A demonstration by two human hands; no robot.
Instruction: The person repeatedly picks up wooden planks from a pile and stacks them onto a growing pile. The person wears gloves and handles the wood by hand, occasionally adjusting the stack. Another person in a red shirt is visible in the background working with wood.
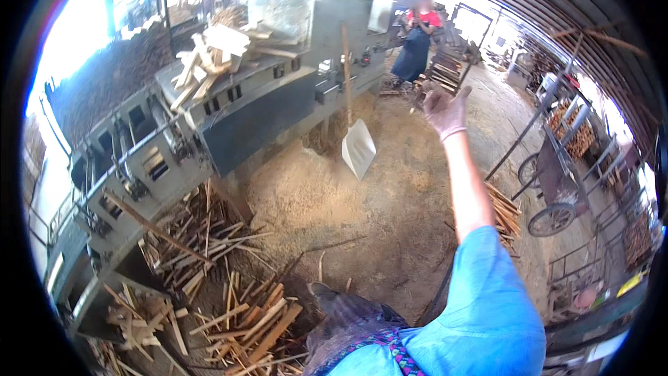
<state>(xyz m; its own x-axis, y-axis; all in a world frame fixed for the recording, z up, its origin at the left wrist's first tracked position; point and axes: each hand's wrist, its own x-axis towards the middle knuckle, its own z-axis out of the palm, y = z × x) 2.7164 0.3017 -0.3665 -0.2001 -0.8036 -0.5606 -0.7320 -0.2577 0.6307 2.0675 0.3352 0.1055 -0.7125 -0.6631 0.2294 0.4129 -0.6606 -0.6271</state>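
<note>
My right hand (445, 113), in a light work glove, is stretched out ahead at the end of my raised arm. Its fingers stand apart and nothing shows between them. Behind it in the view are a stack of wood pieces (445, 71) and a person (417, 38) in a red top and dark apron. Left of the hand, a shovel (359, 149) with a pale, wide blade and a wooden handle leans against the long grey machine (278, 101). My left hand is out of sight.
Wood strips (261, 324) lie in heaps at the lower left, beside the machine. Offcuts (212, 56) are piled on top of it. Sawdust (313, 188) covers the floor ahead. A wheeled cart (557, 181) stands on the right, near thin metal posts. More strips (504, 212) lie beside my arm.
</note>
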